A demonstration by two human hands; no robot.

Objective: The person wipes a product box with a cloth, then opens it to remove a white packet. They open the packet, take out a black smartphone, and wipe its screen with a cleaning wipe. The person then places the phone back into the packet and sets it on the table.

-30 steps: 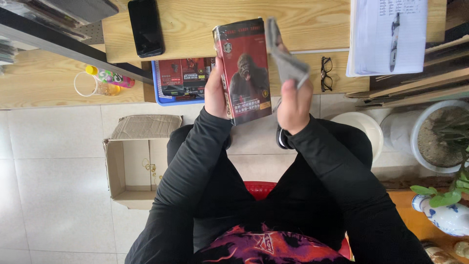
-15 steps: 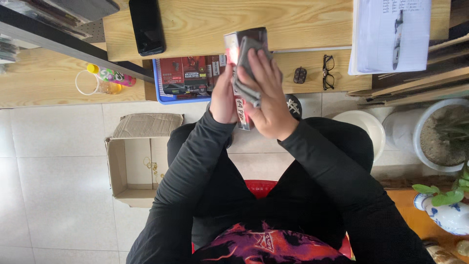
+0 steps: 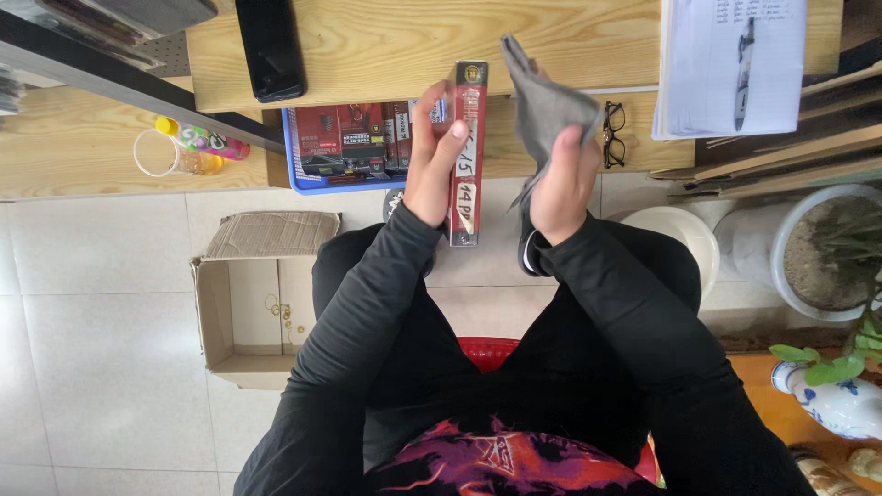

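My left hand grips a flat red case held edge-on, so its narrow spine with white labels faces the camera. My right hand holds a grey cloth just to the right of the case, a small gap apart from it. Both hands are raised above my lap, in front of a wooden desk. A blue tray packed with several similar red cases sits under the desk edge, just left of my left hand.
A black phone lies on the desk, with a paper pad and pen at right and glasses nearby. An open cardboard box stands on the tiled floor at left. A clear cup, a white bowl and plant pots surround me.
The case has turned from showing its front cover to edge-on. My right hand with the cloth was pressed over the case half a second ago and has now drawn away to the right.
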